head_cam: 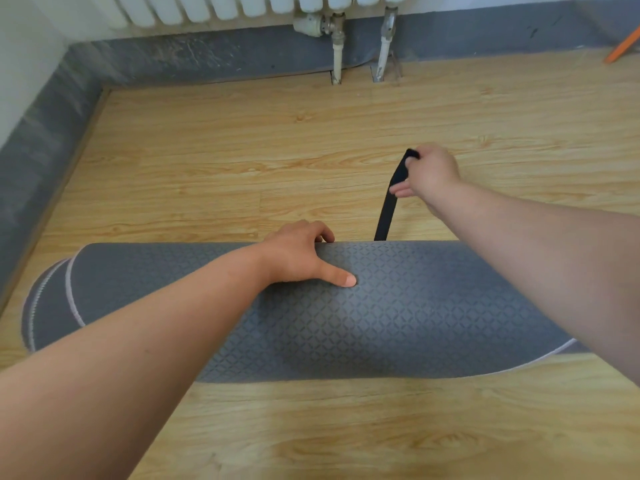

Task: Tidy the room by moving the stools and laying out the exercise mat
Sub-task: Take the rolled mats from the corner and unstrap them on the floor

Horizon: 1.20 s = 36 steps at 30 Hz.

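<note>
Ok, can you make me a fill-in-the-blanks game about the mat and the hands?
1. The grey mat on the floor is still ____ up.
2. The right hand pulls a ____ strap.
3. The ____ hand presses on the mat.
4. A white ____ hangs on the far wall.

Missing words: rolled; black; left; radiator

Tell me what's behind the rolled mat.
Behind the rolled mat, a black strap rises to the right hand, over bare wood floor. The strap's lower end is hidden.
</note>
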Each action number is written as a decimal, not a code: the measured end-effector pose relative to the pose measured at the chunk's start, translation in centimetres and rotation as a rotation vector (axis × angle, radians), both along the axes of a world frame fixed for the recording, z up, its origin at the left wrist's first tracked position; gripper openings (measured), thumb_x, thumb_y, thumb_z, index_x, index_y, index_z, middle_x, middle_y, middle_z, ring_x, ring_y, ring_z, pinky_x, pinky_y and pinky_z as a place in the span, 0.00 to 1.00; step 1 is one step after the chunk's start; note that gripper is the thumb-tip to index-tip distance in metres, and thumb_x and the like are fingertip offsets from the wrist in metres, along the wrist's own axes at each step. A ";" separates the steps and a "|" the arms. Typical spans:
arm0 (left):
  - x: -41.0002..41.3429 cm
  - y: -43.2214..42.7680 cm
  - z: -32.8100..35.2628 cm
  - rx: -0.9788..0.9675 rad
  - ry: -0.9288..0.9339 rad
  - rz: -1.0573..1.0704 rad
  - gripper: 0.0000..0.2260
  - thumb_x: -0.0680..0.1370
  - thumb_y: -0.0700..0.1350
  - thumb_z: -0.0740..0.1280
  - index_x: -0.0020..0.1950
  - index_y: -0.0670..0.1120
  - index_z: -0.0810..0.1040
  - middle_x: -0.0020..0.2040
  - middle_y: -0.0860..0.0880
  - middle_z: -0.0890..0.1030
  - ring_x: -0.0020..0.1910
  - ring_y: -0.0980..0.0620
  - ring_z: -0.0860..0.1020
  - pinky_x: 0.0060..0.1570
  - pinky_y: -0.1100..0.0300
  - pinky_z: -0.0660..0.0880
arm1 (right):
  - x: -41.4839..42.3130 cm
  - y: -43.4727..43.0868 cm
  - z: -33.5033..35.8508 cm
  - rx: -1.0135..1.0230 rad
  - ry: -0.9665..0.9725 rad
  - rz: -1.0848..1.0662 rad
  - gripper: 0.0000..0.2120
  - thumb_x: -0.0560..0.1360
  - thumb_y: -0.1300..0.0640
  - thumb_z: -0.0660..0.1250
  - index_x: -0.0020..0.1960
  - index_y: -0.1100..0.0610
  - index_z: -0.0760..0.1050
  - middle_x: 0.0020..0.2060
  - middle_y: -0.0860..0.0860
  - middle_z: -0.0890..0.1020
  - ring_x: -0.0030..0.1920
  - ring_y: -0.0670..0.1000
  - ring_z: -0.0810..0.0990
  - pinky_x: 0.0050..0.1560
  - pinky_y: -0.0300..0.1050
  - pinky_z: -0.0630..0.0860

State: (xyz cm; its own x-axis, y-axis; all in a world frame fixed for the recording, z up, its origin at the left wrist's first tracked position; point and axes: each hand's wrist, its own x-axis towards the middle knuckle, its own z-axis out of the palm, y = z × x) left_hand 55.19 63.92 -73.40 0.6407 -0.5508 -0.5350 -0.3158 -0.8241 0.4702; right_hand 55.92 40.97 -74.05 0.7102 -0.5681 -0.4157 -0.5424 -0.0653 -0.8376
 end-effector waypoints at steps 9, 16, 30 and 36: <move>0.7 -1.5 -0.1 0.004 -0.024 0.131 0.17 0.74 0.63 0.65 0.53 0.52 0.80 0.47 0.55 0.79 0.43 0.57 0.75 0.36 0.63 0.67 | 1.7 1.0 2.8 -0.004 -0.270 0.150 0.20 0.82 0.60 0.56 0.74 0.60 0.62 0.64 0.60 0.73 0.38 0.51 0.86 0.42 0.44 0.83; 0.0 -4.1 -1.4 -0.106 0.168 0.410 0.19 0.75 0.49 0.71 0.66 0.47 0.77 0.60 0.47 0.80 0.56 0.49 0.78 0.55 0.57 0.74 | 0.8 3.7 3.3 0.116 -0.252 0.330 0.23 0.81 0.61 0.58 0.75 0.60 0.59 0.62 0.57 0.73 0.40 0.53 0.86 0.44 0.46 0.83; 2.4 -5.8 0.5 -0.525 0.140 0.915 0.11 0.77 0.39 0.68 0.59 0.38 0.78 0.37 0.44 0.80 0.36 0.49 0.79 0.51 0.52 0.80 | -1.4 0.1 2.8 0.565 -0.187 0.149 0.17 0.80 0.65 0.54 0.69 0.66 0.61 0.64 0.67 0.72 0.45 0.61 0.85 0.44 0.50 0.83; 3.7 -6.5 1.8 -0.688 0.152 0.950 0.11 0.77 0.36 0.66 0.58 0.35 0.78 0.43 0.40 0.82 0.34 0.50 0.81 0.39 0.62 0.81 | -2.0 1.1 1.9 0.398 -0.051 0.396 0.16 0.76 0.66 0.63 0.63 0.67 0.70 0.53 0.64 0.78 0.39 0.55 0.84 0.41 0.44 0.81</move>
